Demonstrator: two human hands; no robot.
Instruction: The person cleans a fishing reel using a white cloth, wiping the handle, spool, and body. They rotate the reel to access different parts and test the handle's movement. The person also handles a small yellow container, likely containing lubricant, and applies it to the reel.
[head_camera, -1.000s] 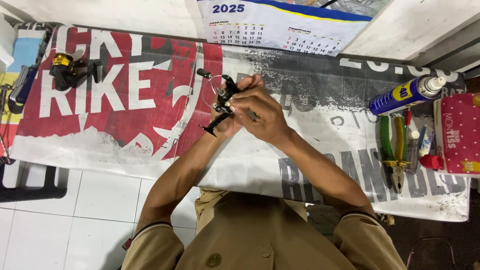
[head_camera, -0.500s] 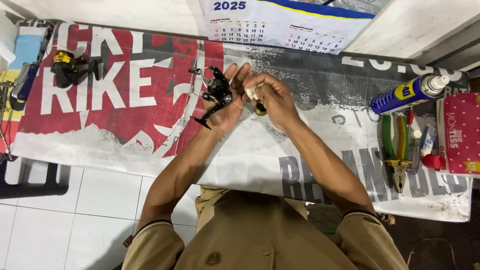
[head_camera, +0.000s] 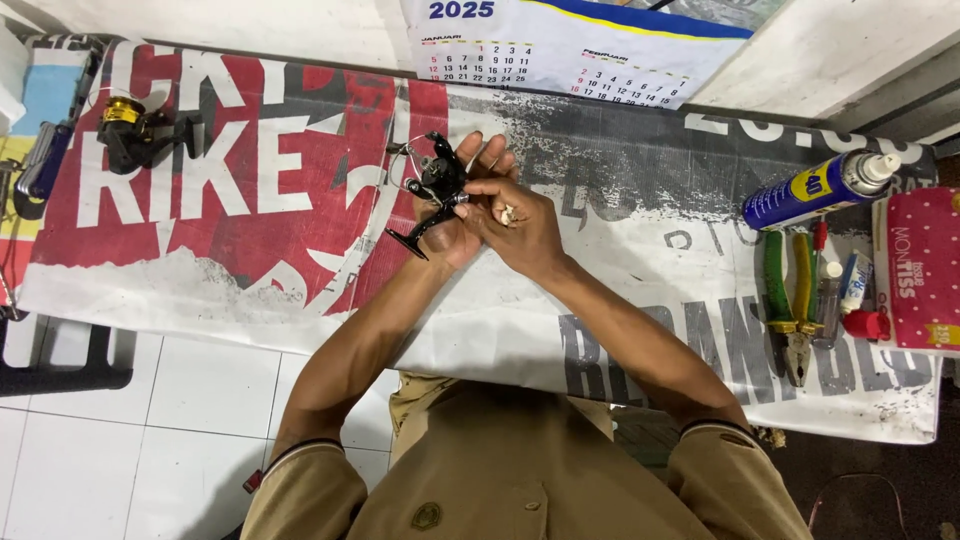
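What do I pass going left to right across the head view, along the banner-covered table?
Blue-handled tool → black-and-gold reel → black reel in the left hand → right hand → blue spray can → green-handled pliers → red dotted tissue pack.

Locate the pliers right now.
Head view, far right: the green-handled pliers lie on the printed banner, below the blue spray can, beside small bottles.

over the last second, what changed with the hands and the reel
The right hand pulled off the black fishing reel half a second ago, holding a pale wad, then closed back in against the reel. The left hand kept hold of the reel, tilting it slightly. The second reel, spray can and pliers stayed put.
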